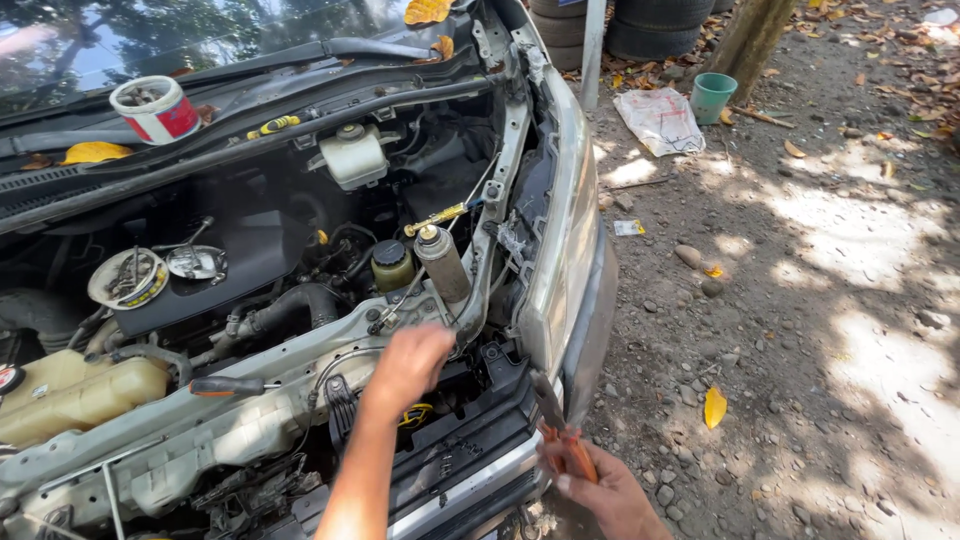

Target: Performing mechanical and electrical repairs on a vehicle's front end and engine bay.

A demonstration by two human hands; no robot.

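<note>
My left hand reaches into the front of an open engine bay, at the grey radiator support just below an upright spray can. Its fingers curl down out of sight, so I cannot tell if they hold anything. My right hand, low at the car's front corner, grips orange-handled pliers whose dark jaws point up beside the headlight. A yellow-handled screwdriver lies behind the can.
An orange-handled tool lies on the support. A round tin of small parts sits on the engine cover, and a red-and-white tin by the windscreen. On the dirt at right are a green cup, a white sack and tyres.
</note>
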